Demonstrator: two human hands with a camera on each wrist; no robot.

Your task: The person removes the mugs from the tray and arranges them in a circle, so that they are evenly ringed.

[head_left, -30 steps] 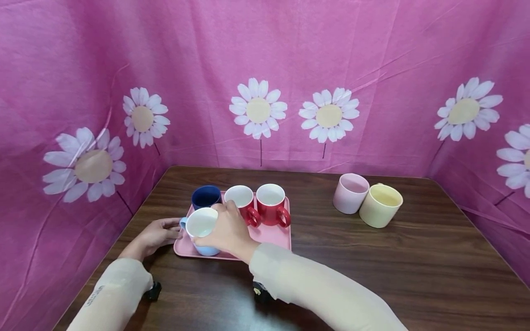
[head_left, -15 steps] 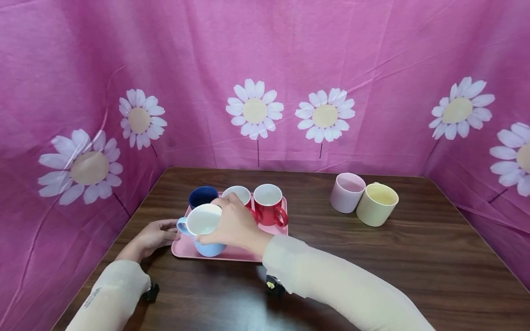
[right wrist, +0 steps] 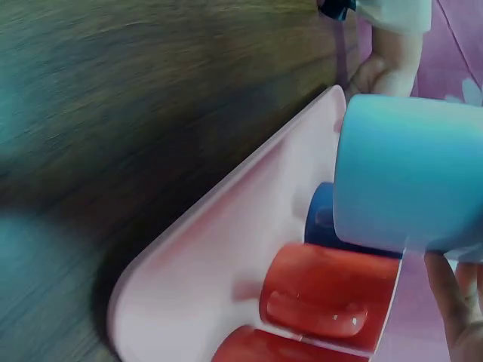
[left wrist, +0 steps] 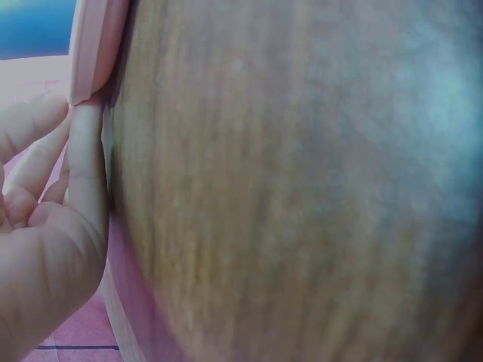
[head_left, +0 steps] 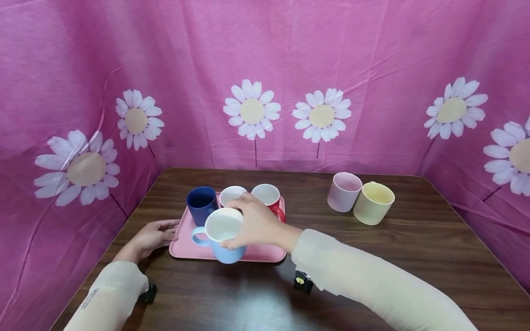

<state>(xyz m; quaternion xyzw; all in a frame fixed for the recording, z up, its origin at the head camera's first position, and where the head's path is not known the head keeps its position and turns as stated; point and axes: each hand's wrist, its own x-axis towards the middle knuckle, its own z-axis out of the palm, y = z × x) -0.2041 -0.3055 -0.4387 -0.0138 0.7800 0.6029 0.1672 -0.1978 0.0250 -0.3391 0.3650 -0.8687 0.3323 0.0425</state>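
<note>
My right hand (head_left: 256,225) grips a light blue mug (head_left: 223,235) by its rim and holds it lifted above the front of a pink tray (head_left: 186,246); the right wrist view shows the light blue mug (right wrist: 407,173) hanging clear over the tray (right wrist: 226,256). On the tray stand a dark blue mug (head_left: 201,203) and two red mugs (head_left: 231,195) (head_left: 267,195). My left hand (head_left: 155,234) rests flat on the table with its fingers touching the tray's left edge; in the left wrist view the fingers (left wrist: 83,181) press against the tray's rim (left wrist: 94,45).
A pale pink cup (head_left: 343,191) and a yellow cup (head_left: 373,203) stand side by side at the back right of the dark wooden table (head_left: 372,266). Pink flowered cloth (head_left: 265,82) walls the table on three sides.
My right hand has lifted the light blue mug off the tray's front left corner and carried it up and to the right. The left hand has stayed at the tray's edge.
</note>
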